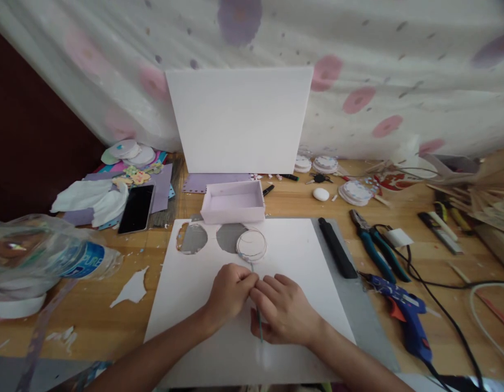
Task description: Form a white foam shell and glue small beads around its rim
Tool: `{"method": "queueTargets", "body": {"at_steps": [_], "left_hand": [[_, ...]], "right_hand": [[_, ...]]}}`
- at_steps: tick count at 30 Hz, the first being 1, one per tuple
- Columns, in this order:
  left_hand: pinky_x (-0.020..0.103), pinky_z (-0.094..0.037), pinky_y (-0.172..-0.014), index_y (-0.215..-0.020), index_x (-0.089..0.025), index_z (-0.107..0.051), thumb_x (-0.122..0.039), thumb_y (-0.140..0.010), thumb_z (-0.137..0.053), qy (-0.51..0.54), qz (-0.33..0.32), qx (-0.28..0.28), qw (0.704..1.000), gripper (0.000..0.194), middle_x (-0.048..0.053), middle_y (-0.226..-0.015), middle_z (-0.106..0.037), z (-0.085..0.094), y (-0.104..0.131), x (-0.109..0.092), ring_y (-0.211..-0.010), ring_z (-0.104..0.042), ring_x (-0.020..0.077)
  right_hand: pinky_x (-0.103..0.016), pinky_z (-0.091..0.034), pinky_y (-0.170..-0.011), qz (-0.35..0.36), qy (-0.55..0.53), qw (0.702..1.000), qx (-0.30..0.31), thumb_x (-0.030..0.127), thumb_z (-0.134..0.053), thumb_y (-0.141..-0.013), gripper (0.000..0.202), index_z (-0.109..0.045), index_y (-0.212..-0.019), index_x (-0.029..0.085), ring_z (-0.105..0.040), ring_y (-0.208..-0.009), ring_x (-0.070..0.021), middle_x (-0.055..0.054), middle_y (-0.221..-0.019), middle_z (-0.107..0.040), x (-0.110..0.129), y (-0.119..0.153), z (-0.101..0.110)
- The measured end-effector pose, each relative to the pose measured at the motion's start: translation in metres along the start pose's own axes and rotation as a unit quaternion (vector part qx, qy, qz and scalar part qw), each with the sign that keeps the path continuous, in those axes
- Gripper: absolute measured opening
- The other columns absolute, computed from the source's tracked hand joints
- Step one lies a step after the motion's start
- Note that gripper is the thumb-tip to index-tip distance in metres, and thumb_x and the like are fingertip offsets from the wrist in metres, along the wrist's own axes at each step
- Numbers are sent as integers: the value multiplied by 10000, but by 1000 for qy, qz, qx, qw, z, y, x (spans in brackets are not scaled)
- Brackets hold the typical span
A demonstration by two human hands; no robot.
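Observation:
A thin round wire hoop [252, 245] with a narrow greenish stem [259, 326] lies over a white board [292, 245]. My left hand [231, 291] pinches the stem just below the hoop. Close against it, my right hand [284, 310] is closed round the same stem, whose lower end sticks out beneath my fingers. My fingertips meet and hide the middle of the stem. Two rounded holes are cut through the board near its far left edge, and the hoop partly overlaps one of them. A shallow pale lilac box [234, 202] stands just behind the board.
To the right are a black cutter-like tool [337, 247], pliers [378, 245], a blue glue gun [402, 313] and cables. On the left lie a phone [136, 208], a plastic bottle [82, 260] and paper scraps. An upright white panel [241, 120] stands behind.

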State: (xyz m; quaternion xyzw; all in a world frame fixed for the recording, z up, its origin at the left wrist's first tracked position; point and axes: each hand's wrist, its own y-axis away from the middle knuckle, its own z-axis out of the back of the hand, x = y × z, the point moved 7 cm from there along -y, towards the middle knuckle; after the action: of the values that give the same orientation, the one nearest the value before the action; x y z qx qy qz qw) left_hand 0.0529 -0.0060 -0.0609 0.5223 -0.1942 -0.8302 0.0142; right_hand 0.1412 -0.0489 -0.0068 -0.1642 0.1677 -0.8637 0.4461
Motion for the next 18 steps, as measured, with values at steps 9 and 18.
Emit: {"method": "queueTargets", "body": {"at_steps": [9, 18], "left_hand": [[240, -295, -510, -535, -150, -574, -286, -896, -403, -113, -164, -13, 980, 422, -18, -454, -464, 3, 5, -18, -468, -434, 101], [290, -332, -515, -1003, -120, -659, -155, -788, -525, -332, -425, -148, 829, 255, -14, -527, -573, 21, 27, -22, -474, -504, 133]], "right_hand": [[-230, -272, -467, -192, -268, 928, -175, 88, -410, -811, 234, -243, -786, 251, -336, -493, -106, 75, -613, -356, -46, 18, -5], [-214, -240, -462, -331, -424, 820, -196, 92, -437, -819, 279, -215, -773, 254, -273, -515, -92, 79, -638, -310, -68, 28, -27]]}}
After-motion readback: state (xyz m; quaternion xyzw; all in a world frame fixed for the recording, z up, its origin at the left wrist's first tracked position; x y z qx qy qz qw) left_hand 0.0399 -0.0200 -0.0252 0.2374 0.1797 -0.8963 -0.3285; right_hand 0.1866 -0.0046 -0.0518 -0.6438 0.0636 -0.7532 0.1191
